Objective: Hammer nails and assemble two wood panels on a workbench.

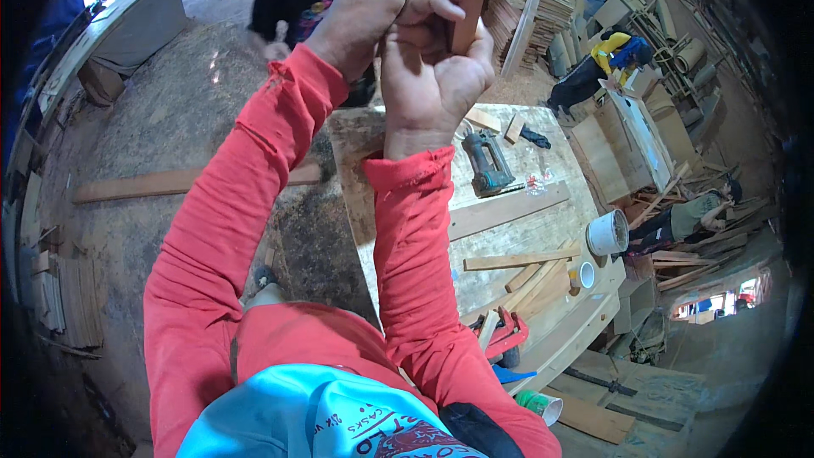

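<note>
Both arms, in red sleeves, reach up to the top of the view. A short wooden block [466,25] stands raised there, its upper end cut off by the picture's edge. My right hand [437,76] cups it from below, palm turned up, the thumb along its right side. Against its left side press the curled fingers of my left hand [373,8], which overlap those of the right. Part of the block is hidden behind the fingers. Below and to the right, a nail gun [487,161] lies on the wooden worktable [356,187].
On the worktable are wood strips [521,261], a board [509,210], a white bucket [608,232], a cup [582,275] and a red clamp [509,332]. A person [288,0] stands close ahead; two others work at the right. A long plank [136,186] lies at the left.
</note>
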A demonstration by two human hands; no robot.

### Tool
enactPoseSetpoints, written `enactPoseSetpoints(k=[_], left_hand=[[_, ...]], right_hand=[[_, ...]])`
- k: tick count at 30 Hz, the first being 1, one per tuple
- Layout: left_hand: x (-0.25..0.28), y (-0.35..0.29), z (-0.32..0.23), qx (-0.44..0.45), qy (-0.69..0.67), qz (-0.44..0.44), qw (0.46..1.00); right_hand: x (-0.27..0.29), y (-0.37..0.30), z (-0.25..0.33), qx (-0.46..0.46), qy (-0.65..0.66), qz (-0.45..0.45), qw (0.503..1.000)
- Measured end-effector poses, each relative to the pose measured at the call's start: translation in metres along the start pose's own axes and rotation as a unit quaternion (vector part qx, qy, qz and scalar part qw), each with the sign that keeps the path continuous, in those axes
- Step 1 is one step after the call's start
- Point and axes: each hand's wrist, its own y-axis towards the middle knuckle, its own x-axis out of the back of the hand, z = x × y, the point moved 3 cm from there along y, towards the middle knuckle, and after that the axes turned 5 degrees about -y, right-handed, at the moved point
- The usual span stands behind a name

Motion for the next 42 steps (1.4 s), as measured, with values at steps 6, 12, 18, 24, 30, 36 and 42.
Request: enactPoseSetpoints(k=[6, 12, 18, 24, 30, 36, 42], left_hand=[[-0.001, 0.005, 0.000, 0.021, -0.115, 0.037, 0.993], [0.003, 0.007, -0.008, -0.044, -0.053, 0.097, 0.993], [0.037, 0.020, -0.044, 0.239, 0.029, 0.125, 0.963], [0.199, 0.075, -0.024, 0.274, 0.470, 0.093, 0.834], [0.316, 0.003, 0.019, 0.332, 0.274, -0.021, 0.902], [0.443, -0.078, 0.104, 0.421, 0.144, -0.135, 0.885], [0.510, -0.147, 0.196, 0.455, 0.014, -0.302, 0.837]], right_hand=[[0.001, -0.001, -0.004, -0.023, 0.000, 0.022, 0.999], [0.002, -0.006, -0.007, -0.007, -0.027, 0.015, 1.000], [0.048, -0.007, -0.049, -0.021, -0.096, -0.032, 0.995], [0.122, -0.035, -0.115, -0.172, -0.055, -0.154, 0.971], [0.152, -0.133, 0.013, 0.037, -0.914, -0.177, 0.363], [0.282, -0.161, 0.250, 0.074, -0.945, -0.290, -0.130], [0.336, -0.146, 0.253, -0.190, -0.832, -0.511, -0.106]])
